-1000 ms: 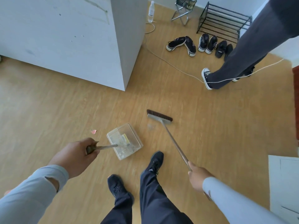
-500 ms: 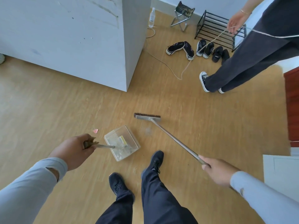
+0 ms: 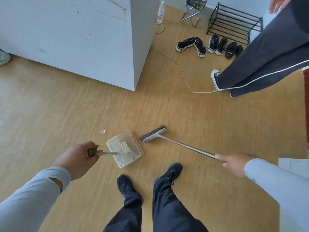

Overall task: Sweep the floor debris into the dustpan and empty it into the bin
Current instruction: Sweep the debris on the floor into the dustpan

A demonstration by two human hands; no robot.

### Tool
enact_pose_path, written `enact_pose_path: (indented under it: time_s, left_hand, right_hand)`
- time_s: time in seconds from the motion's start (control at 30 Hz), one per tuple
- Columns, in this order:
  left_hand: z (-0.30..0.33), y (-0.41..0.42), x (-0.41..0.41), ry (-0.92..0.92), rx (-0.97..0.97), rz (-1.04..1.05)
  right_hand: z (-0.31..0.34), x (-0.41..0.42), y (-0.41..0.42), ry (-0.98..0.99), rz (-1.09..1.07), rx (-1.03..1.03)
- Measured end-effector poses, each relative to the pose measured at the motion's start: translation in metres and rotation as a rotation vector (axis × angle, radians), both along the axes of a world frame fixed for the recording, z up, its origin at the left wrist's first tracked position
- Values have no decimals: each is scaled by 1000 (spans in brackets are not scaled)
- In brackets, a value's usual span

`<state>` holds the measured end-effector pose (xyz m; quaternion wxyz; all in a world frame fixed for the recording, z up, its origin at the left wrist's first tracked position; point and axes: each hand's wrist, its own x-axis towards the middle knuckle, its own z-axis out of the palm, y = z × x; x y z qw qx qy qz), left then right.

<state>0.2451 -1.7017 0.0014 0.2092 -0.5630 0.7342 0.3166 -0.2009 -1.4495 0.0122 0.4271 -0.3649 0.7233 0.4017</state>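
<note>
Only the dustpan [image 3: 124, 149] bears a yellow label, its writing unreadable.

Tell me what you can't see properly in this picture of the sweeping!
- The bin: nowhere in the head view, so where it stands is unknown.
- What lies inside the clear plastic dustpan: too small and blurred to tell debris from its label.
- The second person in dark trousers: cut off by the top and right edges.
- The small pink scrap on the floor: too small to identify.
- The dustpan handle's end: hidden inside the left hand.
</note>
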Motion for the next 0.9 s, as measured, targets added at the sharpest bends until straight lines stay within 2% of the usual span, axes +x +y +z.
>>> enact_pose_path:
  time_s: [0.1,0.3,0.43,0.57,0.67,0.77,0.83,0.9]
  left_hand:
    - [-1,1,-4,10,10,-8]
    - [-1,3,-26,-7,-5,-152]
    - [-16,8,-53,4,15,-192]
    - [-31,17,-78,-28,18,-257]
    - [-31,17,-82,-55,-15,-266]
    - [-30,18,-80,-68,-32,-275]
    - [-30,20,-80,-64,-31,-281]
    - [-29,18,-78,-57,-38,-288]
  right_hand:
    - [12,-13,37,-14,-134,-77]
    - [47,17,91,-52,-649,-242]
    - [11,57,65,-59,-739,-332]
    - [-47,127,12,-120,-854,-234]
    - [-66,187,3,-261,-858,-233]
    - [-57,212,5,-366,-924,-221]
    - [-37,203,8,-438,-1126,-123]
    - [-16,178,23,-534,-1210,-110]
